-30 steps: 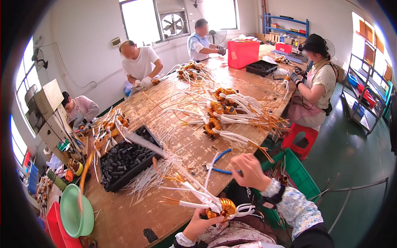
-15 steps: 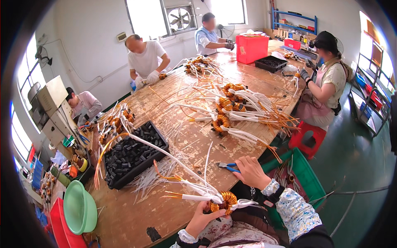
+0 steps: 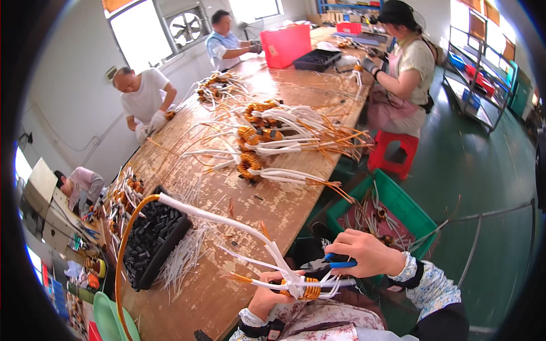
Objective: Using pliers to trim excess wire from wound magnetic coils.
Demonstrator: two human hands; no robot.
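Black tubes (image 3: 151,238) fill a tray (image 3: 169,253) at left. Further right, the left hand (image 3: 267,298) still pinches the copper coil (image 3: 311,288), which sits just right of its fingers, white wires sprouting from it. Half a second ago the pliers (image 3: 343,264) lay on the table (image 3: 250,210); now the right hand (image 3: 369,253), fingers curled round their blue handles, holds them just above the coil.
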